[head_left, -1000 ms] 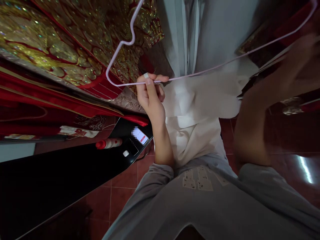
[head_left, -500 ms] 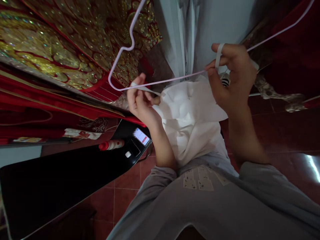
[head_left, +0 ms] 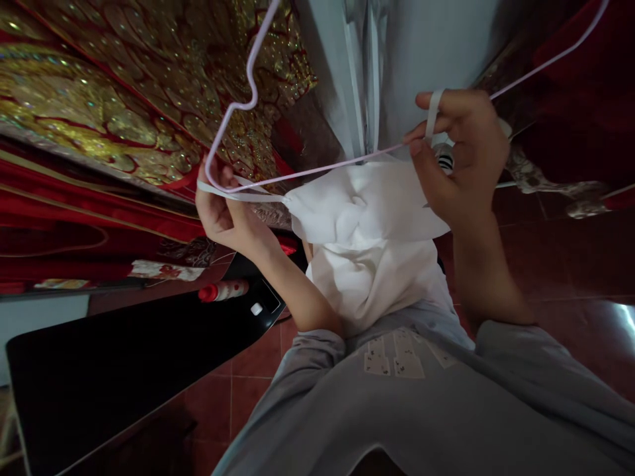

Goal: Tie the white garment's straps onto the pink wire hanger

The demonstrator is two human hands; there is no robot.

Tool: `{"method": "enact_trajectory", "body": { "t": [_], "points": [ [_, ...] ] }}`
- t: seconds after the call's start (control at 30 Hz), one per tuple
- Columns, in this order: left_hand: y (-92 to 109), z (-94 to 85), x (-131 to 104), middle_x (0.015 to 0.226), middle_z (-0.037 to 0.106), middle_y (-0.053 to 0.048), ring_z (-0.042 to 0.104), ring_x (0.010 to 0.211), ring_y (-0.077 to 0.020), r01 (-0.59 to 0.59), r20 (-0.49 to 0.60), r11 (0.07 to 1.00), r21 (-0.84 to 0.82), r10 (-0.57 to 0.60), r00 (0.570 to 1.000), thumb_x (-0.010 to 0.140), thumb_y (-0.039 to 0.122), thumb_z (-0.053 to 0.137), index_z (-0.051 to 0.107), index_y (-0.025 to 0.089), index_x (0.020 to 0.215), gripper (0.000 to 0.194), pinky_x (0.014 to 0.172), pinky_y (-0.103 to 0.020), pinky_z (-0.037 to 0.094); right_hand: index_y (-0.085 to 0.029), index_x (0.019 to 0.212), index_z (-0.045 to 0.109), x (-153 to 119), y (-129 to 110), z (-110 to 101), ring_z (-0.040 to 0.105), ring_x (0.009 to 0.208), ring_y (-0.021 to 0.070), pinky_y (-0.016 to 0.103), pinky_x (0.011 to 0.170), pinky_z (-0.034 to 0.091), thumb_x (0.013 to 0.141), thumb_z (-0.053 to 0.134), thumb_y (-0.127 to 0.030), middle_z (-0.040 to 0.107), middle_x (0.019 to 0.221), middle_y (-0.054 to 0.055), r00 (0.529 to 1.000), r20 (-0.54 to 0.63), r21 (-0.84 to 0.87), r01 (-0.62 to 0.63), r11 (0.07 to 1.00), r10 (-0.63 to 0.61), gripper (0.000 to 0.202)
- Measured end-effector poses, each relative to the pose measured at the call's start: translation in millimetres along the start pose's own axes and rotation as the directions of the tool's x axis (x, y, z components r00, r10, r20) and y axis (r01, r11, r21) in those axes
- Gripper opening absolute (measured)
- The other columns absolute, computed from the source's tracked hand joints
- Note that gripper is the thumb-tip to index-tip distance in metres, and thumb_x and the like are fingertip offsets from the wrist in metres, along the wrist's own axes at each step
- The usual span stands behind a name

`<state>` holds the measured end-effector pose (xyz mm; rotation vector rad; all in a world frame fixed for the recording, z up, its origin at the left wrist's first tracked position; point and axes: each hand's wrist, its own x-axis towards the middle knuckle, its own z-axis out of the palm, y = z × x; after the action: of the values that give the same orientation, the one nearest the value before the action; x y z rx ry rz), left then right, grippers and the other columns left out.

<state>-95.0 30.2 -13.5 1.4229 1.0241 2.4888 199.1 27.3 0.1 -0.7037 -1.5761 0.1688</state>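
A lilac wire hanger (head_left: 307,172) runs across in front of me, its left corner notched. My left hand (head_left: 223,205) is at that corner, fingers curled in a white strap (head_left: 262,197) that stretches taut to a white garment (head_left: 367,205). The garment hangs below the hanger's lower bar, its lower part gathered over my lap. My right hand (head_left: 459,152) pinches the bar between thumb and fingers, with another white strap (head_left: 434,112) looped round a raised finger. Parts of the left fingertips are hidden behind the hanger and strap.
Red and gold sequined garments (head_left: 124,99) hang at the left. A black table (head_left: 124,357) below them bears a red-capped bottle (head_left: 223,291) and a small white case (head_left: 256,309). Dark red cloth (head_left: 570,132) hangs at the right, above a red tiled floor (head_left: 258,350).
My left hand has moved left and outward, drawing its strap out to the hanger's corner. The garment's upper edge is stretched left, and my forearm now covers the phone. My right hand stays nearly in place.
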Motion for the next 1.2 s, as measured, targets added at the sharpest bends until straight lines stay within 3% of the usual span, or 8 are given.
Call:
{"method": "enact_trajectory", "body": {
  "t": [0.2, 0.43, 0.63, 0.8, 0.9, 1.07, 1.17, 1.2],
  "points": [
    [-6.0, -9.5, 1.1, 0.118, 0.077, -0.012, 0.073, 0.114, -0.0243, -0.013, 0.01, 0.999, -0.038, 0.013, 1.0, 0.089, 0.049, 0.083, 0.073, 0.013, 0.115, 0.045, 0.11, -0.04, 0.056, -0.037, 0.133, 0.067, 0.2, -6.3, 1.1, 0.076, 0.093, 0.0173, 0.036, 0.088, 0.062, 0.1, 0.066, -0.027, 0.075, 0.122, -0.001, 0.999, -0.007, -0.023, -0.048, 0.999, 0.048, 0.035],
    [15.0, 13.8, 24.3, 0.107, 0.077, -0.009, 0.073, 0.098, -0.0209, -0.157, 0.342, 0.988, 0.001, 0.147, 0.928, 0.098, 0.034, 0.08, 0.079, 0.012, 0.116, 0.028, 0.092, -0.035, 0.059, -0.04, 0.13, 0.065, -4.1, -6.7, 4.2, 0.076, 0.094, 0.0192, 0.039, 0.087, 0.063, 0.1, 0.063, -0.037, 0.075, 0.117, -0.002, 0.995, 0.014, -0.047, -0.093, 0.995, 0.094, 0.03],
    [23.5, 23.5, 35.3, 0.097, 0.074, -0.006, 0.07, 0.101, -0.0191, -0.211, 0.317, 0.977, -0.024, 0.208, 0.925, 0.097, 0.026, 0.081, 0.078, 0.013, 0.095, 0.013, 0.093, -0.034, 0.058, -0.042, 0.129, 0.063, -4.2, -9.5, 4.8, 0.075, 0.099, 0.0205, 0.043, 0.098, 0.062, 0.101, 0.06, -0.037, 0.074, 0.12, -0.002, 0.987, 0.078, -0.031, -0.141, 0.99, 0.143, 0.029],
    [26.9, 16.1, 52.3, 0.079, 0.068, -0.001, 0.061, 0.073, -0.0136, -0.167, 0.474, 0.98, 0.108, 0.097, 0.875, 0.091, 0.03, 0.087, 0.074, 0.013, 0.083, 0.023, 0.073, -0.028, 0.053, -0.044, 0.127, 0.062, -3.6, -9.3, 1.3, 0.075, 0.1, 0.0239, 0.05, 0.101, 0.06, 0.101, 0.059, -0.044, 0.073, 0.113, -0.001, 0.981, 0.093, -0.073, -0.162, 0.984, 0.169, 0.026],
    [36.7, 20.9, 61.5, 0.083, 0.069, -0.002, 0.062, 0.079, -0.0152, -0.119, 0.538, 0.972, 0.201, -0.008, 0.843, 0.091, 0.029, 0.087, 0.073, 0.012, 0.083, 0.023, 0.082, -0.032, 0.055, -0.047, 0.128, 0.061, -4.6, -6.7, 0.5, 0.075, 0.1, 0.0258, 0.053, 0.097, 0.06, 0.101, 0.058, -0.042, 0.073, 0.108, -0.002, 0.98, 0.107, -0.091, -0.157, 0.983, 0.166, 0.028],
    [52.4, 34.5, 70.4, 0.081, 0.064, 0.0, 0.06, 0.082, -0.0147, 0.008, 0.548, 0.942, 0.334, -0.201, 0.812, 0.08, 0.02, 0.095, 0.067, 0.012, 0.072, 0.031, 0.089, -0.032, 0.054, -0.037, 0.126, 0.065, -5.6, -3.9, 4.8, 0.074, 0.096, 0.0232, 0.047, 0.09, 0.059, 0.099, 0.06, -0.038, 0.072, 0.1, -0.001, 0.994, 0.055, -0.089, -0.09, 0.992, 0.095, 0.028],
    [52.4, 36.5, 78.0, 0.077, 0.061, 0.001, 0.059, 0.079, -0.0143, -0.002, 0.616, 0.926, 0.378, -0.25, 0.747, 0.075, 0.013, 0.098, 0.064, 0.013, 0.07, 0.035, 0.09, -0.033, 0.056, -0.037, 0.12, 0.065, -3.4, -5.7, 6.2, 0.073, 0.093, 0.0225, 0.046, 0.091, 0.058, 0.098, 0.062, -0.042, 0.074, 0.103, -0.001, 0.99, 0.057, -0.108, -0.119, 0.987, 0.125, 0.022],
    [51.2, 37.1, 80.7, 0.075, 0.06, 0.001, 0.06, 0.079, -0.0157, 0.036, 0.566, 0.925, 0.379, -0.263, 0.781, 0.069, 0.009, 0.1, 0.063, 0.014, 0.068, 0.038, 0.09, -0.035, 0.057, -0.038, 0.118, 0.065, -2.5, -6.8, 6.2, 0.073, 0.094, 0.0229, 0.046, 0.093, 0.058, 0.098, 0.062, -0.044, 0.074, 0.103, -0.001, 0.986, 0.072, -0.114, -0.141, 0.983, 0.15, 0.021]
  ]
}}
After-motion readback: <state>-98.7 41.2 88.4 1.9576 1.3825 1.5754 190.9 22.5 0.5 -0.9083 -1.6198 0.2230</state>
